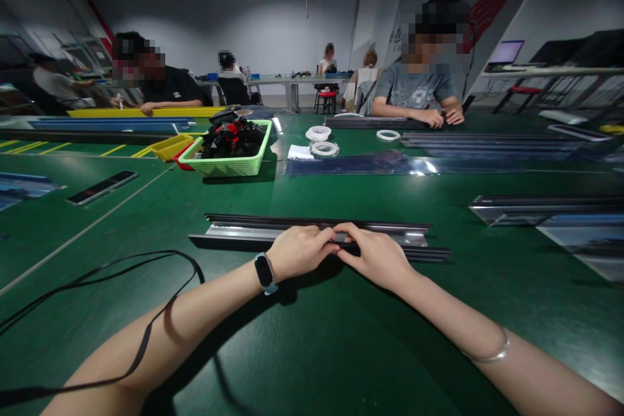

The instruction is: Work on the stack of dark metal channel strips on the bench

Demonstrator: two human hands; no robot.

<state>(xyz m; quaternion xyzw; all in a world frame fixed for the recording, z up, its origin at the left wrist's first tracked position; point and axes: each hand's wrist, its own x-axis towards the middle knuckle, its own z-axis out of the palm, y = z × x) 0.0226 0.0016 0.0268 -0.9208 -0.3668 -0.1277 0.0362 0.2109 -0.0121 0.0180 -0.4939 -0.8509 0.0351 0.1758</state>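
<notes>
A long dark metal profile [234,242] with a pale inner channel lies crosswise on the green table in front of me. My left hand [302,250], with a smart band at the wrist, is pinched on the middle of its near edge. Right beside it, my right hand [373,253] also pinches the near edge, thumb and fingers closed round it. The fingertips of both hands nearly touch, and anything small between them is hidden.
A green basket [229,166] of black and red parts stands beyond the profile, beside a yellow tray [171,147]. Tape rolls [324,149], a phone [102,187] and more profiles [550,203] lie around. A black cord [141,260] crosses my left forearm. People sit opposite.
</notes>
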